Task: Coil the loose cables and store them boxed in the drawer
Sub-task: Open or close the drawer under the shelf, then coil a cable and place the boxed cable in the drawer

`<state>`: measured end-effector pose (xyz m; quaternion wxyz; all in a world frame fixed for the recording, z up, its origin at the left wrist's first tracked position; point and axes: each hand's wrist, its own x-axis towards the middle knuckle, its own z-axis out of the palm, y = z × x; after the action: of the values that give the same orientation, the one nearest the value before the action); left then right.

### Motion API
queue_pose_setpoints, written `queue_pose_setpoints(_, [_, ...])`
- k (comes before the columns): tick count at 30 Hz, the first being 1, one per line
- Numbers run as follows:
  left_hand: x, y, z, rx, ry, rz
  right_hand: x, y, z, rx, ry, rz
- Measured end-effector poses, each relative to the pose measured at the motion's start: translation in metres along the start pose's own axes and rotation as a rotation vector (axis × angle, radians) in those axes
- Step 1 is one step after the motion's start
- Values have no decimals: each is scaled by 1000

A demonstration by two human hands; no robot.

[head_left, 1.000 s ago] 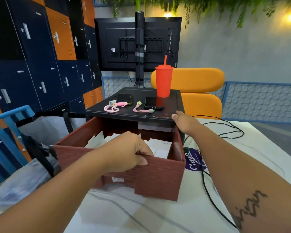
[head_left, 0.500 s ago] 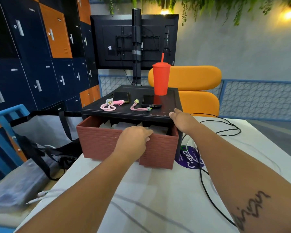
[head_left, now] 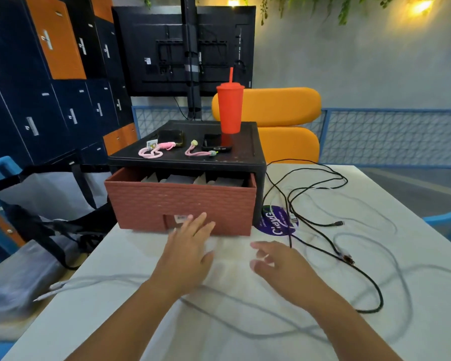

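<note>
Your hands have come off the drawer (head_left: 180,201), now pushed nearly shut: left hand (head_left: 190,246) spread flat by its front, right hand (head_left: 279,261) loose and empty over the table (head_left: 375,204). The black cable (head_left: 320,248) and grey cable (head_left: 97,280) sprawl uncoiled there, so a careless forearm could snag one and drag it off the edge.

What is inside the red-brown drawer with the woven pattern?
Only the top edges of pale, box-like pieces show inside the red-brown woven-pattern drawer. The black plastic cabinet top and the drawer's front wall hide the rest.
</note>
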<state>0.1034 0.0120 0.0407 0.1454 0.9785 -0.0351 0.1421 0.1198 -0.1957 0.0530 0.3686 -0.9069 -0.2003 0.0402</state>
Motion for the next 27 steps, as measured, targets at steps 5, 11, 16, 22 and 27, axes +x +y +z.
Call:
queue_pose_setpoints(5, [-42, -4, 21, -219, -72, -64, -47, 10, 18, -204, -137, -43])
queue_pose_setpoints(11, [-77, -2, 34, -287, 2, 42, -66, 12, 27, -444, -88, -128])
queue_pose_setpoints(16, [-82, 2, 33, -249, 73, 156, -75, 20, 29, -477, 8, -254])
queue_pose_setpoints(22, [-85, -19, 21, -115, 162, 84, -80, -4, -9, -437, 100, -164])
queue_pose_setpoints(27, [-86, -46, -6, -31, 163, -23, -68, -22, -39, -392, 187, -156])
